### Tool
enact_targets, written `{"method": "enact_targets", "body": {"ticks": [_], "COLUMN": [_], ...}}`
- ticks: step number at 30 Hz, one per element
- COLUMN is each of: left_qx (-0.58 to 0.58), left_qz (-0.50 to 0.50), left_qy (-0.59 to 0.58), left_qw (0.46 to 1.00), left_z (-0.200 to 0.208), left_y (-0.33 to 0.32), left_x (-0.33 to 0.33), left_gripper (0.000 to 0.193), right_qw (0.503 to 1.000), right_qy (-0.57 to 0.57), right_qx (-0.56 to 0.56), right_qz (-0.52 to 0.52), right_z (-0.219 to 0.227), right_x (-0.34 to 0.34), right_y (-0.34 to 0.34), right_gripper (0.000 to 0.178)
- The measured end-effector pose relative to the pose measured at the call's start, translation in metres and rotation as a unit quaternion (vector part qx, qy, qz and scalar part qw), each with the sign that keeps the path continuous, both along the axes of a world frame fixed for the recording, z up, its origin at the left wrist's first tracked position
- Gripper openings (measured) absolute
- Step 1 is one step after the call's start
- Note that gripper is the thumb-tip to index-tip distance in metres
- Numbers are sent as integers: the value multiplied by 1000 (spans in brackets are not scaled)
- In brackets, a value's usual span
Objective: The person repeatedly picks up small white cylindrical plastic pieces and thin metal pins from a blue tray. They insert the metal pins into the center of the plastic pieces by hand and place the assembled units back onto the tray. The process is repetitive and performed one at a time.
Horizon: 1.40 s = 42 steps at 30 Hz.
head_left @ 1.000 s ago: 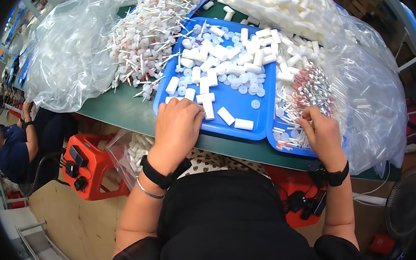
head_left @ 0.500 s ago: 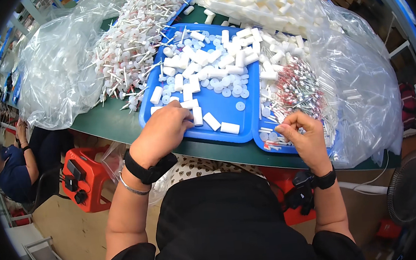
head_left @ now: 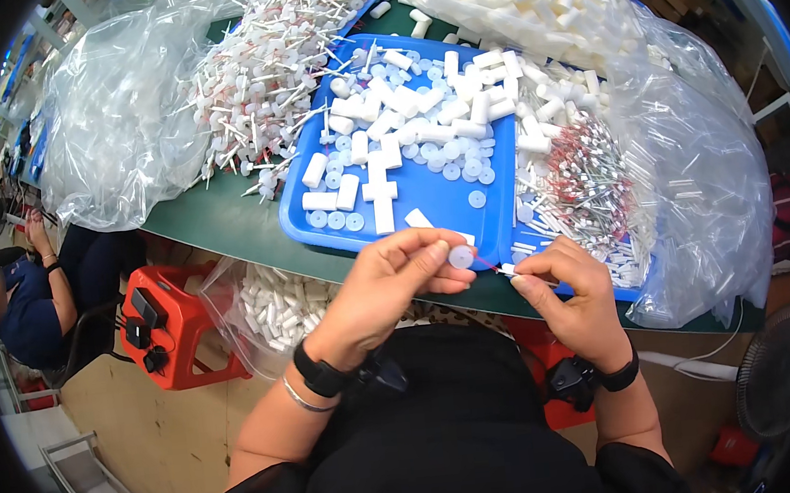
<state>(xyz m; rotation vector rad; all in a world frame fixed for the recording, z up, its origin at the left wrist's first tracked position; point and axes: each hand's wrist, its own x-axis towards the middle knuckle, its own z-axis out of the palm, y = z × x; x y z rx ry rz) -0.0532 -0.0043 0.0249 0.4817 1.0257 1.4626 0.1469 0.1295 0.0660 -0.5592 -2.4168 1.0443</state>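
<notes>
My left hand (head_left: 402, 269) pinches a small translucent round disc (head_left: 461, 257) between thumb and fingers, in front of the near edge of a blue tray (head_left: 429, 201). Close beside it, my right hand (head_left: 567, 283) grips a thin stick (head_left: 507, 269) with a white part and a red end, which points at the disc. Whether the red tip touches or enters the disc I cannot tell. White cylinders (head_left: 383, 215) and more translucent discs (head_left: 477, 199) lie in the tray. Right of it, a second blue tray holds a pile of thin red-and-white pieces (head_left: 586, 173).
A heap of white sticks with discs (head_left: 251, 99) covers the green table's (head_left: 224, 228) back left, beside a clear plastic bag (head_left: 108, 131). Bagged white cylinders (head_left: 505, 2) stand at the back. Another bag (head_left: 692, 202) lies right. A red stool (head_left: 181, 326) and seated person (head_left: 30, 316) are left.
My left hand has left the tray and come nearer and right, now with a disc in it. The right hand has drawn back slightly with the stick. The whole view has shifted a little.
</notes>
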Motion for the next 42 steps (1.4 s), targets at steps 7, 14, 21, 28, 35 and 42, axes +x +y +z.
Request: {"method": "enact_targets", "body": {"ticks": [7, 14, 21, 28, 35, 42], "left_qx": [5, 1, 3, -14, -13, 6], "left_qz": [16, 42, 43, 13, -17, -3], "left_qy": [-93, -92, -54, -118, -224, -255], "left_qw": [995, 995, 998, 993, 974, 967], "left_z": [-16, -15, -10, -15, -20, -37], "left_y": [-3, -3, -3, -2, -1, 2], "left_x": [12, 17, 20, 18, 32, 46], "left_gripper": [27, 26, 28, 32, 33, 33], "right_qw": [1000, 999, 994, 980, 975, 993], "right_qy": [-19, -25, -30, -2, 26, 51], "right_qx": [20, 33, 99, 200, 220, -48], "right_qz": [2, -17, -45, -7, -8, -90], "right_z": [-2, -3, -1, -2, -13, -31], "right_x": [-1, 1, 1, 0, -3, -3], "right_y": [-6, -6, -10, -9, -18, -33], "right_gripper": [5, 5, 9, 12, 12, 4]}}
